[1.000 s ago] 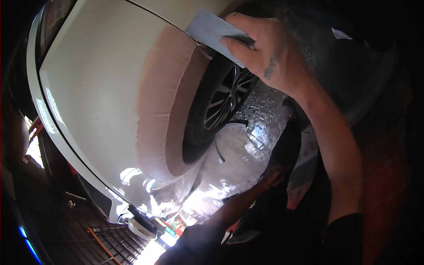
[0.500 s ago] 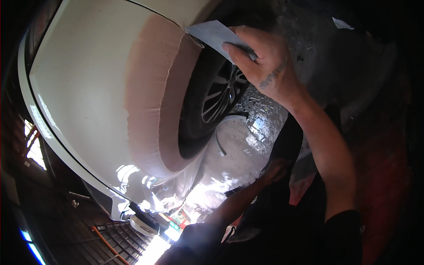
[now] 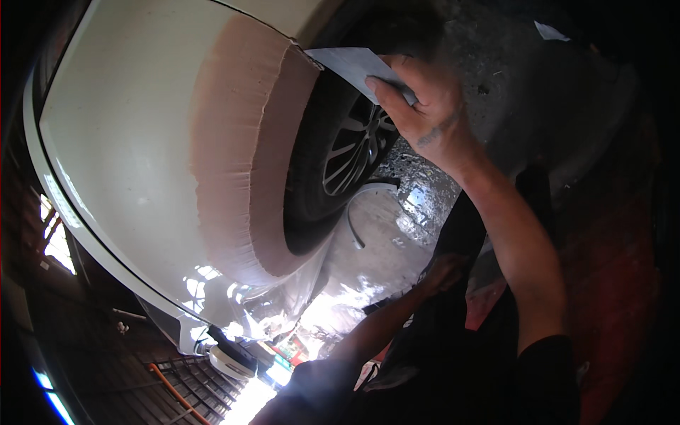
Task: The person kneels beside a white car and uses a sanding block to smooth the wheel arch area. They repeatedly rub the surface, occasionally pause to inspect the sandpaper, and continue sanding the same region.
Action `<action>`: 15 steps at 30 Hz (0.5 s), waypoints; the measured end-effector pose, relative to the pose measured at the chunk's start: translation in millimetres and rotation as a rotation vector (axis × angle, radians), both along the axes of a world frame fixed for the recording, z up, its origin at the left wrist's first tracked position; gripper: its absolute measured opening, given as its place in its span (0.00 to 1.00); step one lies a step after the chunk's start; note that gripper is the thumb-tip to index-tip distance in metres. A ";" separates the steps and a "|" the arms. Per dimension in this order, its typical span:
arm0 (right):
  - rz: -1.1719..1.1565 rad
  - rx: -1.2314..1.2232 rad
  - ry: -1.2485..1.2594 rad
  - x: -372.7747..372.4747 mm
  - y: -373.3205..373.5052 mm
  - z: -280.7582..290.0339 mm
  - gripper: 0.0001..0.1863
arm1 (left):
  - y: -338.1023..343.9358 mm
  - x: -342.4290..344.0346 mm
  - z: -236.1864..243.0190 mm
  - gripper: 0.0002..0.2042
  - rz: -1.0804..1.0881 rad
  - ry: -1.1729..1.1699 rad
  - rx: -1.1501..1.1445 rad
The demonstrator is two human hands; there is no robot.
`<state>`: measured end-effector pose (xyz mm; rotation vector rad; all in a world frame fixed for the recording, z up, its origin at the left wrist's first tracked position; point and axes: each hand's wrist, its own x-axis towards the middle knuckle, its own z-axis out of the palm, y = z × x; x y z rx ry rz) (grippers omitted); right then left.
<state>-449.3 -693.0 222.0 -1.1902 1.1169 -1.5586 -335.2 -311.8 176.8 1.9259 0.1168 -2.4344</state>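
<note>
My right hand (image 3: 425,106) grips a flat grey spreader (image 3: 347,67) between thumb and fingers, its far corner at or very near the panel seam above the wheel arch. A pinkish-brown band of filler (image 3: 234,156), with a rough ridge along it, curves round the arch of the white car panel (image 3: 120,142). The dark tyre (image 3: 301,212) and spoked rim (image 3: 350,170) sit inside the arch. My left hand (image 3: 443,273) is low by my dark-trousered leg; its fingers are in shadow and too dim to make out.
A curved strip (image 3: 354,227) lies on the wet, shiny floor (image 3: 393,248) below the wheel, with crumpled clear sheeting (image 3: 276,312) by the lower bodywork. A white scrap (image 3: 549,30) is at upper right. A white mirror housing (image 3: 230,361) juts out at lower left.
My right hand and spreader have moved down in the picture, the spreader tilting slightly. The car appears shifted up and left. My left hand has barely moved.
</note>
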 end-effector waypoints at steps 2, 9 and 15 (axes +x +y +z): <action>-0.009 0.006 -0.005 1.6 1.8 -2.1 0.10 | 3.0 1.5 -0.3 0.13 -0.002 -0.003 0.001; 0.015 0.017 0.019 4.9 7.9 -15.6 0.10 | -0.7 2.7 0.8 0.15 -0.023 -0.011 0.000; -0.021 -0.015 0.014 10.1 9.9 -20.4 0.09 | 2.6 5.1 -0.5 0.15 -0.031 -0.024 0.000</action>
